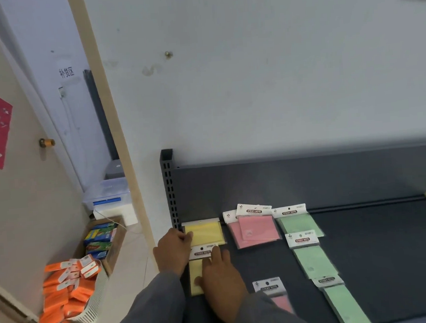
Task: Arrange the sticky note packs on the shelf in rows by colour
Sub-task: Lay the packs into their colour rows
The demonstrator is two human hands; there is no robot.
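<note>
Currently both hands work the yellow column at the shelf's left end. Left hand curls its fingertips on the left edge of the rear yellow pack. Right hand lies flat, fingers spread, pressing down the front yellow pack just behind its header card. Right of the hands: two overlapping pink packs, a third pink pack beside the right sleeve, then three green packs in a column.
</note>
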